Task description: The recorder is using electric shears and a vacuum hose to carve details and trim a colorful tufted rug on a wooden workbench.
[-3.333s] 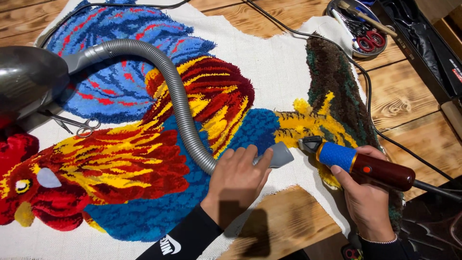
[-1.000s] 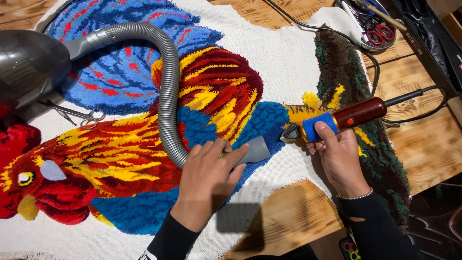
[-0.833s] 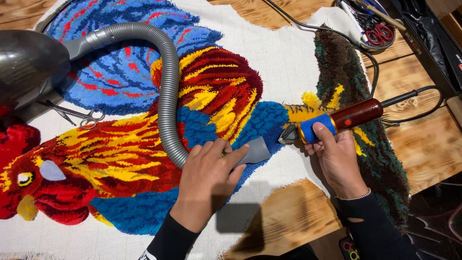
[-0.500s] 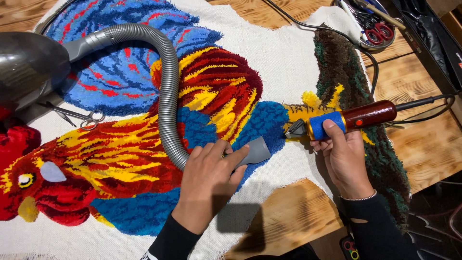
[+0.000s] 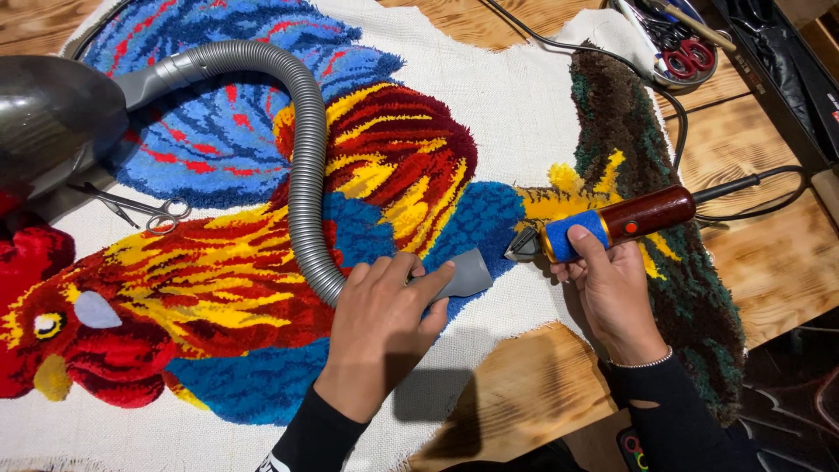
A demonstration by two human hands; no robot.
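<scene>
A big tufted rug (image 5: 262,262) with a bright rooster on it was spread flat over a wooden table (image 5: 769,262). The rooster's red head was at the left and its blue body was in the middle.

The left hand (image 5: 380,328) was laid on top of a grey vacuum nozzle (image 5: 468,275) near the middle of the rug. The fingers were wrapped over the nozzle, so it was held tight and pressed down on the blue part of the rooster. A long grey ribbed hose (image 5: 301,157) was bent from the nozzle up and over to the far left, where it was joined to the dark grey vacuum body (image 5: 52,122).

The right hand (image 5: 612,293) was closed around a hand trimmer (image 5: 616,225) just to the right of the nozzle. The blue foam part of the trimmer was gripped by the fingers and thumb. Its red-brown handle was pointed to the right, and a black cord (image 5: 752,188) was looped out from its end. The metal tip of the trimmer was held at the edge of the blue and yellow yarn, close beside the nozzle.

A pair of thin silver scissors (image 5: 140,205) was left on the rug at the left. A tray (image 5: 712,70) with red-handled scissors (image 5: 686,57) was seen at the far right.
</scene>
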